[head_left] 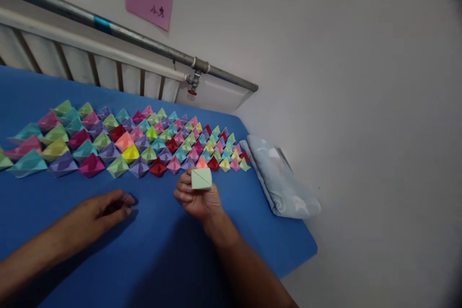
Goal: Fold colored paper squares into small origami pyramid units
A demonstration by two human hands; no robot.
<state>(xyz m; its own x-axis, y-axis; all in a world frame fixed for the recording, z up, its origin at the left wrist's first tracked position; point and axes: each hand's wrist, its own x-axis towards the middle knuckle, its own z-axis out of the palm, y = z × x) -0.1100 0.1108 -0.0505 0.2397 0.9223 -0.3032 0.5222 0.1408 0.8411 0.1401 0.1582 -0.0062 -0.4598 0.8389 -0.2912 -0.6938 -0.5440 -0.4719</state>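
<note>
The left hand (110, 209) hangs low over a smooth blue surface (155, 204), loosely curled, thumb and fingertips parted and holding nothing; whether it touches the surface I cannot tell. Beyond both hands, many-coloured folded paper boats (152, 133) stand in close slanting rows. The right hand (200, 202) is turned palm up, fingers bent round and closed on a pale green folded paper square (201, 179) — a diagonal line crosses its face. Folding seems to be in hand, partway through; a further fold would call for the left hand to come across — fingertips to the square's edge. Right of the hands lies a pale grey-blue patterned folded blanket (279, 180).
</note>
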